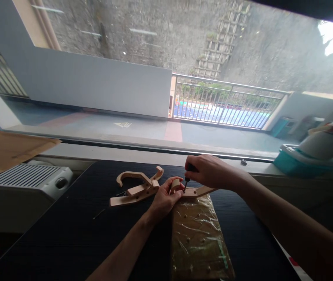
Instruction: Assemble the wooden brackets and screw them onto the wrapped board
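My right hand [206, 170] is closed around the dark handle of a screwdriver [186, 183], which stands nearly upright with its tip down at a pale curved wooden piece [203, 191]. Fingers of my left hand [165, 196] grip the left end of that piece, close to its upturned curl. The piece has a round hole and lies across the far end of a brown board [194, 230] wrapped in clear, wrinkled plastic. Whether the screwdriver tip sits on a screw is too small to tell.
More curved wooden pieces [139, 189] lie in a pile left of my left hand. A thin screw [98, 214] is on the black table [75, 234]. Beyond are a window sill, a cardboard sheet [14, 150] at left and a teal tub [291, 162] at right.
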Demonstrator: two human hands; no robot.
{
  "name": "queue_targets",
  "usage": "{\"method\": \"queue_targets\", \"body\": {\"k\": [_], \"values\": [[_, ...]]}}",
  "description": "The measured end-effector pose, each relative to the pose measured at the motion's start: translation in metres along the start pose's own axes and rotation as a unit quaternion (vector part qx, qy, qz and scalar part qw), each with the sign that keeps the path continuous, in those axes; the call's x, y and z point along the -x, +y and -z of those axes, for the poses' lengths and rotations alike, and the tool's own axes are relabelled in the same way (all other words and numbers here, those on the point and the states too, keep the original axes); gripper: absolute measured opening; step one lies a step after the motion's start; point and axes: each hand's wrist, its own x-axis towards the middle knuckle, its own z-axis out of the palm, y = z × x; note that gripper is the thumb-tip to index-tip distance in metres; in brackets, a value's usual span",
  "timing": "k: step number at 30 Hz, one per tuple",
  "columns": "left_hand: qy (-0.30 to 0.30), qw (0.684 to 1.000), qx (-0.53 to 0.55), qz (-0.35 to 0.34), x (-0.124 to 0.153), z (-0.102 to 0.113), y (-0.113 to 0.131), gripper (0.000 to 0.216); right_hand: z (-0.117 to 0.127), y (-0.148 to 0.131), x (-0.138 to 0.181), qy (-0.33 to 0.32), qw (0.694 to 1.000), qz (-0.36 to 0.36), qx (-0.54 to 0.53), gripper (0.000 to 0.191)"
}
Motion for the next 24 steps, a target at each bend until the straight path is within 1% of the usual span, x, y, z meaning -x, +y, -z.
{"method": "queue_targets", "body": {"k": [2,4,9,11,13,17,21,24], "values": [[0.005,1.000,-0.005,0.000,0.000,-0.001,0.001,0.033,0.000,-0.001,0.001,0.002,1.000,-0.018,0.015,0.021],[0.011,1.000,-0.011,-0.003,0.001,-0.002,0.001,0.033,0.004,-0.003,0.000,-0.010,0.999,-0.013,0.034,0.020],[0.009,0.999,-0.030,-0.014,0.000,-0.001,0.001,0.030,0.018,-0.012,-0.003,-0.078,0.990,0.065,0.094,0.013],[0.002,0.999,-0.032,-0.016,0.000,0.001,0.000,0.029,0.022,-0.016,-0.004,-0.103,0.984,0.077,0.124,0.015],[-0.016,0.999,-0.028,-0.012,0.000,0.004,-0.001,0.033,0.023,-0.018,-0.006,-0.124,0.978,0.082,0.144,0.017],[-0.064,0.998,-0.011,0.007,0.001,0.008,-0.003,0.048,0.022,-0.020,-0.012,-0.147,0.974,0.093,0.143,0.016],[-0.065,0.998,-0.013,0.011,0.001,0.009,-0.005,0.047,0.019,-0.020,-0.021,-0.157,0.974,0.095,0.137,0.015],[-0.059,0.998,-0.017,0.011,0.001,0.008,-0.006,0.045,0.019,-0.017,-0.028,-0.167,0.976,0.081,0.111,0.015]]}}
